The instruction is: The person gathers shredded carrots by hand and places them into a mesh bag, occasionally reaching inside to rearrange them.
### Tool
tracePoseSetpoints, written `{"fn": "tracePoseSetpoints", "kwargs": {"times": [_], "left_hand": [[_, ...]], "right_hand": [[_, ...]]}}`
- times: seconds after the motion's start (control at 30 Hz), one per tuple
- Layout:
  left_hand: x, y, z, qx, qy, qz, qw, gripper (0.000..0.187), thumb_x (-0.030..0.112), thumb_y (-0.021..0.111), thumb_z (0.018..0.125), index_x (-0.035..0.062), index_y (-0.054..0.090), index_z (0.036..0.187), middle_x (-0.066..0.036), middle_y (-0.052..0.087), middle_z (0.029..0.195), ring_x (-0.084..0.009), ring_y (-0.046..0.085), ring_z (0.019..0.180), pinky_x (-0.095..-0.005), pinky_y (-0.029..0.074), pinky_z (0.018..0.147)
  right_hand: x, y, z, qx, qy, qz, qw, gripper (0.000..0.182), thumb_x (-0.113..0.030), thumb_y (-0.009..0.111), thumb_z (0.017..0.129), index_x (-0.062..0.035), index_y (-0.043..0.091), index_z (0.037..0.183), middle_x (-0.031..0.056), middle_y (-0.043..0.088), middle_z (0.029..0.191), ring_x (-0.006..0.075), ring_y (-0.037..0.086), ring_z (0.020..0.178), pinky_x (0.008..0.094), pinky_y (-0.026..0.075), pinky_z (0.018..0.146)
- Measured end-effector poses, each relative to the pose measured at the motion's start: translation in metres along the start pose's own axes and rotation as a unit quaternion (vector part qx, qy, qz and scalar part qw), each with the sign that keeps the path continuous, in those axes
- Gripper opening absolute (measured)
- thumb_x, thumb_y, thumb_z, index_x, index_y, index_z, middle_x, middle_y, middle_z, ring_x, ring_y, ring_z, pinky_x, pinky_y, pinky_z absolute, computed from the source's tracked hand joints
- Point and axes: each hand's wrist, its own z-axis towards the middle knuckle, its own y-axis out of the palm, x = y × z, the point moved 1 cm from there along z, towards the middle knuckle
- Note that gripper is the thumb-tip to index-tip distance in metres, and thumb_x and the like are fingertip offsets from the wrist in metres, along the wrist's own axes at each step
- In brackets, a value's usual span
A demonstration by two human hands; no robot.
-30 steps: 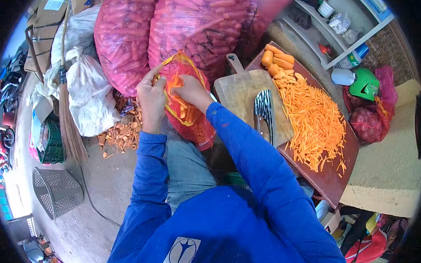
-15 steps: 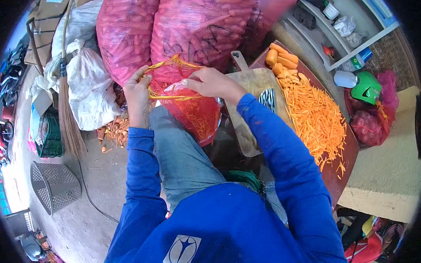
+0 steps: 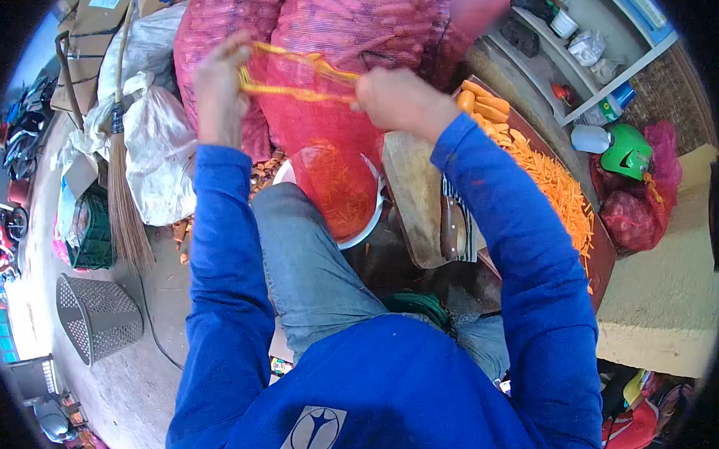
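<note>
A red mesh bag [image 3: 326, 174] hangs between my two hands, its yellow-edged mouth spread wide. My left hand [image 3: 221, 83] is closed on the yellow rim at the left. At the right end of the rim, my right hand [image 3: 407, 102] is closed on the same bag. Orange shreds show through the mesh in its lower part. That lower part sits in or over a white basin [image 3: 358, 239] beside my knee. To the right lies a wooden chopping board [image 3: 410, 199] with a knife [image 3: 455, 231] on it.
Cut carrot sticks [image 3: 560, 198] and peeled carrots [image 3: 484, 103] cover a dark red table at the right. Large pink mesh sacks [image 3: 353, 35] stand ahead. A broom [image 3: 125, 201], a white sack [image 3: 155, 152] and a grey basket [image 3: 101, 319] stand left. A green helmet [image 3: 628, 150] lies far right.
Both hands have risen and moved apart, lifting the bag and stretching its mouth wider. The white basin beneath and the knife on the board now show more.
</note>
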Motion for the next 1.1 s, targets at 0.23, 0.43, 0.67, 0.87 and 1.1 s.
{"fn": "tracePoseSetpoints", "kwargs": {"times": [0.23, 0.43, 0.67, 0.87, 1.1], "left_hand": [[0.049, -0.019, 0.026, -0.093, 0.020, -0.138, 0.986, 0.028, -0.002, 0.065, 0.088, -0.0041, 0.068, 0.116, -0.011, 0.071, 0.107, -0.0160, 0.066, 0.093, -0.0248, 0.053, 0.079], [0.001, 0.000, -0.059, -0.039, -0.016, -0.045, 0.998, 0.029, -0.002, 0.066, 0.088, -0.0065, 0.067, 0.116, -0.009, 0.070, 0.100, -0.0122, 0.064, 0.085, -0.0232, 0.050, 0.079], [-0.034, -0.006, -0.117, -0.191, -0.115, 0.007, 0.975, 0.031, 0.007, 0.069, 0.090, -0.0064, 0.066, 0.118, -0.004, 0.069, 0.100, -0.0081, 0.061, 0.084, -0.0231, 0.049, 0.074], [-0.057, -0.022, -0.126, -0.221, -0.122, 0.061, 0.966, 0.021, 0.011, 0.069, 0.092, -0.0042, 0.071, 0.106, 0.000, 0.067, 0.083, -0.0057, 0.059, 0.070, -0.0229, 0.047, 0.062], [-0.051, -0.010, -0.134, -0.195, -0.055, 0.123, 0.972, 0.013, 0.012, 0.070, 0.091, -0.0004, 0.073, 0.089, 0.006, 0.060, 0.070, -0.0007, 0.047, 0.061, -0.0213, 0.036, 0.053]], "right_hand": [[0.011, -0.077, -0.006, 0.241, -0.016, -0.064, 0.968, 0.020, -0.023, 0.060, 0.092, -0.0058, 0.069, 0.091, 0.0197, 0.069, 0.084, 0.0389, 0.068, 0.082, 0.0510, 0.055, 0.070], [0.030, -0.011, -0.037, 0.155, -0.041, -0.036, 0.986, 0.008, -0.010, 0.059, 0.084, -0.0056, 0.065, 0.088, 0.0200, 0.067, 0.081, 0.0412, 0.067, 0.078, 0.0500, 0.055, 0.070], [0.025, 0.028, -0.073, 0.050, 0.012, 0.032, 0.998, 0.008, -0.010, 0.061, 0.081, -0.0062, 0.066, 0.087, 0.0166, 0.069, 0.089, 0.0378, 0.068, 0.090, 0.0511, 0.053, 0.077], [0.001, 0.041, -0.100, 0.015, -0.002, -0.025, 1.000, 0.019, -0.007, 0.065, 0.076, -0.0076, 0.068, 0.095, 0.0127, 0.070, 0.098, 0.0358, 0.063, 0.104, 0.0490, 0.045, 0.096], [-0.032, 0.032, -0.136, 0.119, -0.080, -0.013, 0.990, 0.024, -0.004, 0.062, 0.076, -0.0041, 0.063, 0.100, 0.0147, 0.059, 0.121, 0.0313, 0.054, 0.119, 0.0482, 0.034, 0.108]]}}
